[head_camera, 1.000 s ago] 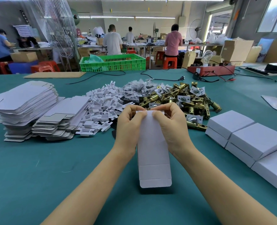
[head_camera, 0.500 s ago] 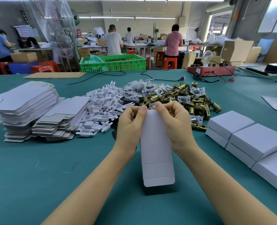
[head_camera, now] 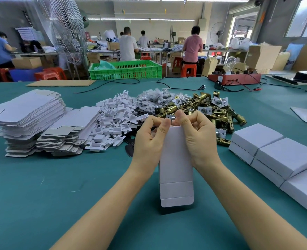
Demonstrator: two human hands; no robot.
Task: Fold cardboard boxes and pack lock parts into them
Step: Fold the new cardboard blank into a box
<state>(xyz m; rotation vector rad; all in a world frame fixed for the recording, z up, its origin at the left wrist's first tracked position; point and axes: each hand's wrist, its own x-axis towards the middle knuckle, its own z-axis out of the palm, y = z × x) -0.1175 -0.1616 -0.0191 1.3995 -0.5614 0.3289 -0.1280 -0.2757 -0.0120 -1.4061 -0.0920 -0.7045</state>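
A white cardboard box blank hangs above the green table, its tab end toward me. My left hand and my right hand both pinch its far end, thumbs pressed together over the top edge. Behind my hands lies a heap of brass lock parts, beside white plastic inserts and small clear bags. Flat white box blanks are stacked at the left. Folded white boxes stand at the right.
A green crate, a red device with a bulb and black cables lie at the table's far edge. A brown cardboard sheet is at the far left. Several people work at benches beyond.
My fingers have curled tighter over the blank's far end, and that end has been pressed in. The blank has shifted slightly right and toward me.
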